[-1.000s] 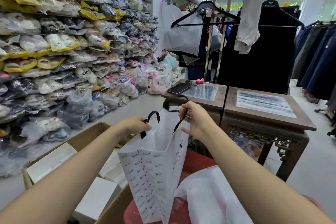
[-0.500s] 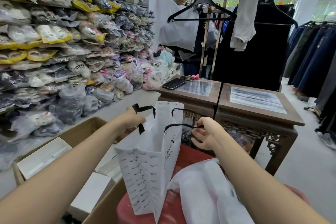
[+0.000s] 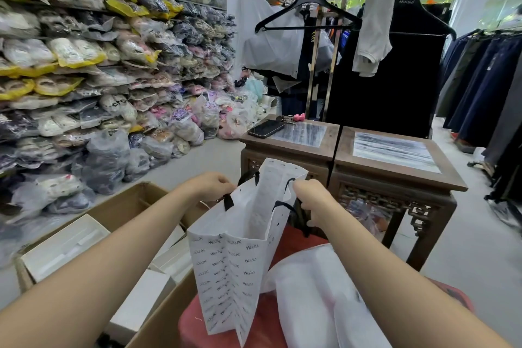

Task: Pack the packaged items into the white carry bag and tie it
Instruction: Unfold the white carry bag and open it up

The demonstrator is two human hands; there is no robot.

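White carry bag (image 3: pixel 234 257) upright between left hand (image 3: pixel 210 185) and right hand (image 3: pixel 310 198), both gripping top.

arms: both bare, wrist to frame edge | left grip (image 3: pixel 211 185): bare | right grip (image 3: pixel 310 196): bare

Both hands, left (image 3: pixel 210 185) and right (image 3: pixel 310 196), grip the upright white carry bag (image 3: pixel 234 260) by its rim.
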